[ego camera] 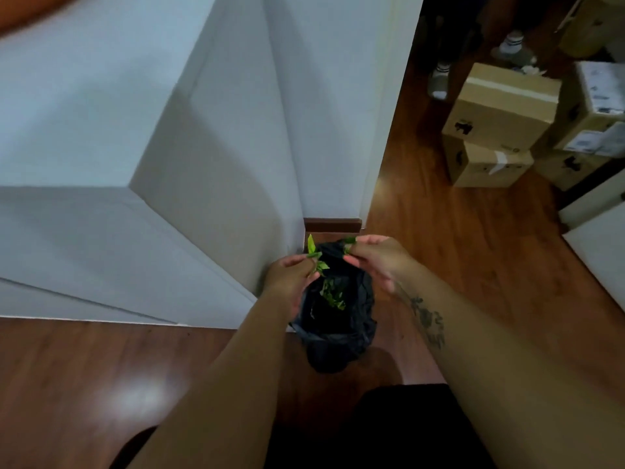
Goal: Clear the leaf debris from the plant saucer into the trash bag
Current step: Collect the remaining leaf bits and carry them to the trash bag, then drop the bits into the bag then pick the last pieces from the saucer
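A black trash bag (338, 336) hangs open between my two hands above the wooden floor. My left hand (287, 275) grips the bag's left rim and pinches a few green leaves (316, 257) against it. My right hand (375, 257) holds the right rim with a bit of green leaf at its fingertips. More green leaf debris (333, 292) is inside the bag's mouth, apparently falling. The plant saucer is out of view.
A white wall corner (236, 164) and a brown baseboard (333, 225) stand right behind the bag. Stacked cardboard boxes (497, 130) sit on the wooden floor (473, 248) at the back right. A person's socked feet (439, 79) show beyond them.
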